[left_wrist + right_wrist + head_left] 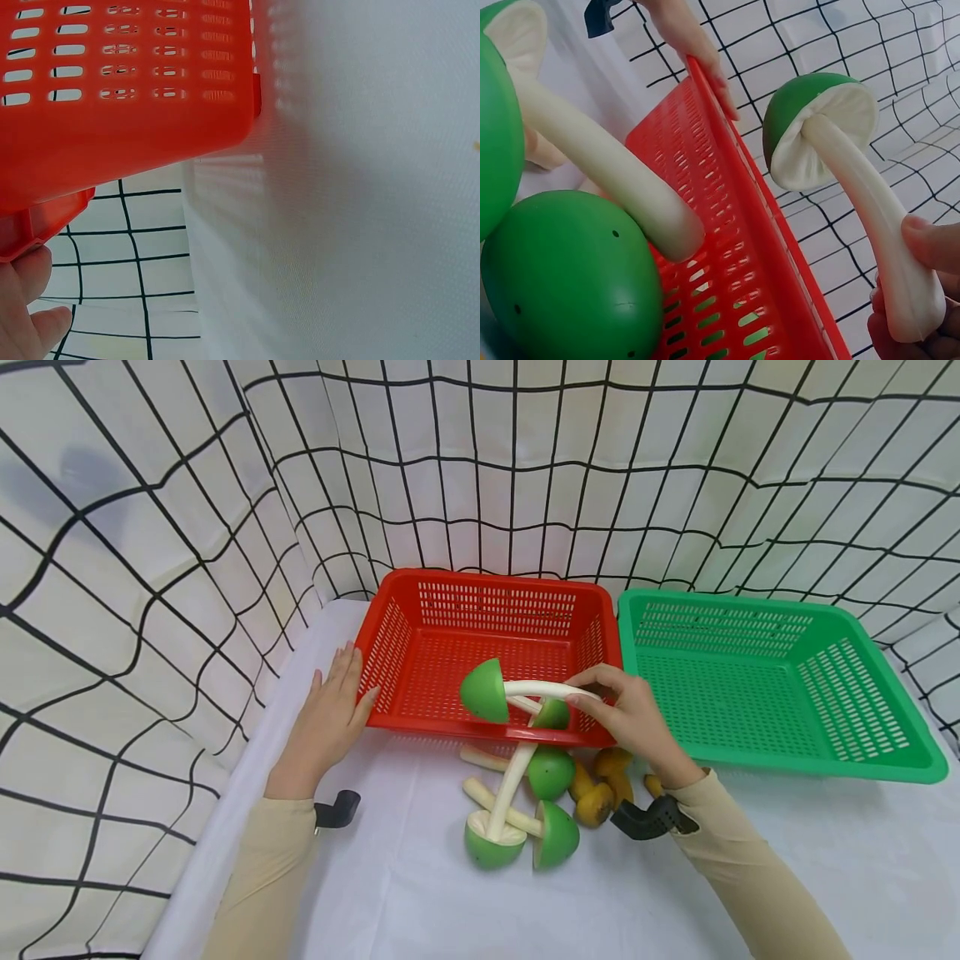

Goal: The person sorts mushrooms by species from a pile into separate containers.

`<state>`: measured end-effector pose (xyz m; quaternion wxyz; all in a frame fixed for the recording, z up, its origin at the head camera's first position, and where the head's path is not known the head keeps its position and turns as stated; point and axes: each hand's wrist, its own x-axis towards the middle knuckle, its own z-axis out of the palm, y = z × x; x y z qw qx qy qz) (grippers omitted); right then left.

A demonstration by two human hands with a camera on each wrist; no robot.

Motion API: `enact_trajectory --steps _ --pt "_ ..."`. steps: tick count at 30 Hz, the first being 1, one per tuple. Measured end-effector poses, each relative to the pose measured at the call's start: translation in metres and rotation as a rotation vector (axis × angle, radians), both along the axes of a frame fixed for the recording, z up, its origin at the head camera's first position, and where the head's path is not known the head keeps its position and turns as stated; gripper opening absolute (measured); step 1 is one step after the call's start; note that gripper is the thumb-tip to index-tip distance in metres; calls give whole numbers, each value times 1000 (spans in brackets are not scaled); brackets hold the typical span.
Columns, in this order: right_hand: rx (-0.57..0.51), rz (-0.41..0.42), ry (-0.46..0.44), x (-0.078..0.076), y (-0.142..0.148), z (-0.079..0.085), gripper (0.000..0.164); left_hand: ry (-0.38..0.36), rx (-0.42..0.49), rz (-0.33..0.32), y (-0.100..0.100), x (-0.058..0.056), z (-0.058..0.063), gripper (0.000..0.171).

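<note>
In the head view my right hand (622, 706) pinches the end of a toy mushroom's white stem. This green-capped mushroom (483, 691) is held sideways over the front of the red basket (491, 735); its pale underside shows in the right wrist view. Below it, partly hidden, another green mushroom (553, 714) is in the basket. My left hand (322, 718) rests with straight fingers against the basket's left side. In front of the basket several green mushrooms (557, 835) lie in a pile, one with its stem (622, 169) leaning toward the basket wall.
A green basket (832, 770) stands right of the red one. Yellow-brown mushroom-like pieces (595, 804) lie beside the pile, partly behind the right wrist's black mount (647, 820). Black netting (513, 468) over white cloth rises behind and at the left of the white table (420, 893).
</note>
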<state>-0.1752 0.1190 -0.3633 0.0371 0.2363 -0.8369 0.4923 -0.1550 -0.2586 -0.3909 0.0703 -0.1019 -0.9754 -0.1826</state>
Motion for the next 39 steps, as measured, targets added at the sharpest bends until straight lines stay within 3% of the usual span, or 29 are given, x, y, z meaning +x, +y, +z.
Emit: enact_trajectory --steps 5,27,39 --pt "-6 -18 -39 -5 0 -3 15 -9 -7 2 0 0 2 64" --pt "82 24 -28 -22 -26 -9 15 -25 -1 1 -1 0 2 65" --pt "89 57 -105 -23 -36 -7 14 -23 4 5 -1 1 2 65"
